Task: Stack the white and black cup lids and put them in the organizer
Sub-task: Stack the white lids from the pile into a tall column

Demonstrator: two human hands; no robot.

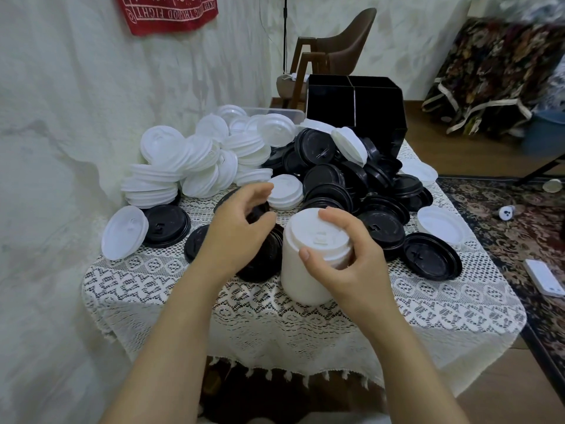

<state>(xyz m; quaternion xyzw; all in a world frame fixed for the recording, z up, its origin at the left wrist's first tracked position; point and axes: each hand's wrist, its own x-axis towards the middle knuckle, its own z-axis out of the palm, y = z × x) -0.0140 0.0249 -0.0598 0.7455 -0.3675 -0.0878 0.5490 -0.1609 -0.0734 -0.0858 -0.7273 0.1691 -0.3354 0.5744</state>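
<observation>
1. Lids cover most of the table (397, 298). White ones are heaped at the far left (195, 160) and black ones at the middle and right (336, 182), with strays of each colour mixed in.
2. The white stack (305, 270) stands upright on the lace cloth near the front edge. The right hand (348, 264) grasps it near the top with thumb in front and fingers over the rim, probably to steady the column while another lid is added.
3. The left hand (244, 221) hangs above some black lids with its fingers loosely curled. It holds nothing that I can see, and its fingertips are just beside a loose white lid (286, 191), which looks like the next pick.
4. The organizer (376, 114) sits at the far side, behind the black heap. No lids show in its dark compartments, so filling it seems yet to begin.
5. Counts: one stack in hand, its layers too blurred to number; one organizer; one clear tub (275, 112) behind the white heap. Loose lids run to dozens of each colour, too overlapped to count exactly.
</observation>
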